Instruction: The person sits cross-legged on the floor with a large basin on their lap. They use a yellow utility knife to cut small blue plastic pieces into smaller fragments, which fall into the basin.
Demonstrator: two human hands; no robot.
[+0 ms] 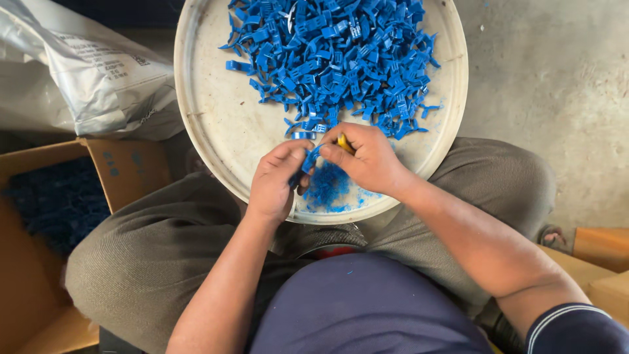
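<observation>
While both hands meet over the near edge of the round tray, these lines hold:

Blue plastic piece (309, 159): pinched between the two hands, just above a small heap of blue shavings (327, 185); its long axis seems to run from lower left up to upper right, though most of it is hidden by fingers.

Left hand (278, 180): fingers curled narrow around the lower end of the piece, thumb on top; it lies on the near-left side of the piece.

Right hand (367, 157): closed on a small yellow tool (344, 143) (only a sliver of it shows, so I cannot tell its kind), fingertips touching the upper end of the piece.

Nearer hand: both touch it; the left carries it.

Pile of blue pieces (334, 56): heaped on the far half of the tray (216, 124), just beyond the knuckles.

Cardboard box (124, 164): to the left, beside the knee, with dark blue pieces inside.

White sack (78, 72): far left, behind the box.
</observation>
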